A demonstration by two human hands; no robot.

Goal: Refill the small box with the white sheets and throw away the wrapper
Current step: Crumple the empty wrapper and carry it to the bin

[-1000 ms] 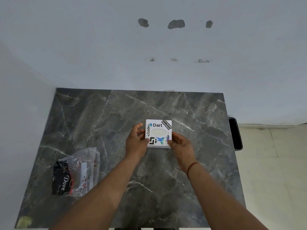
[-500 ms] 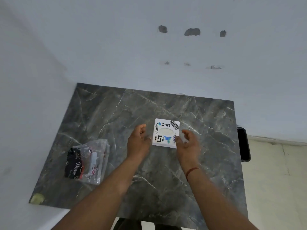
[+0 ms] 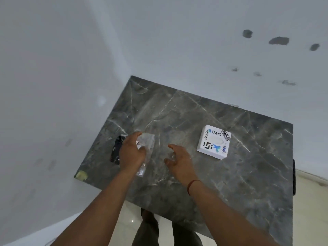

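Wrapper [image 3: 144, 151]: table [image 3: 177, 121] at 9 o'clock, long axis 12-to-6. My left hand [image 3: 131, 153] lies over it; grip I cannot tell. Right hand [image 3: 179, 157] released, just beside. Box [image 3: 213, 142]: 3 o'clock, untouched.

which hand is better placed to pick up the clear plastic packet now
Left. The left hand is already over the clear plastic packet of sheets at the grey marble table's left side, while the open right hand hovers beside it, over bare table.
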